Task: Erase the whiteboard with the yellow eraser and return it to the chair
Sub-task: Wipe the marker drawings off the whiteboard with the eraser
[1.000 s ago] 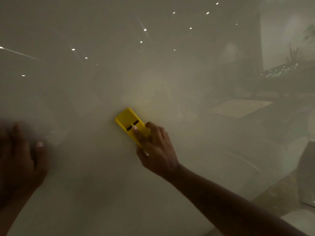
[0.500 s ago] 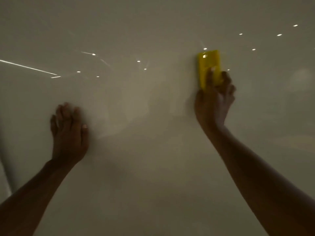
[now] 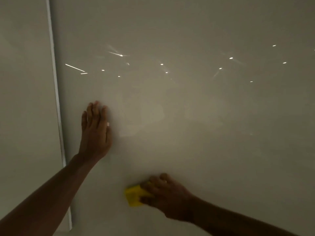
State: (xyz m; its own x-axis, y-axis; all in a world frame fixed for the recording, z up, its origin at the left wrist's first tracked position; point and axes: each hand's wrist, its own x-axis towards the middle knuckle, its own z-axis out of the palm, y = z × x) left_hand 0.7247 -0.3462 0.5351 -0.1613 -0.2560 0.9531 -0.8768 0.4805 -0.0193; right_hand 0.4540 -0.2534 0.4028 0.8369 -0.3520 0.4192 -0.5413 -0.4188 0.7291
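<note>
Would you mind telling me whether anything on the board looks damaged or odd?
Nothing stands out: the whiteboard shows only light reflections and faint smears, the left hand lies flat on it, the right hand presses the yellow eraser.

We see only part of the yellow eraser; the right hand covers its right end. Both forearms are cut off by the bottom edge. The whiteboard runs past the top, right and bottom edges. The dim light blurs the fingers.
</note>
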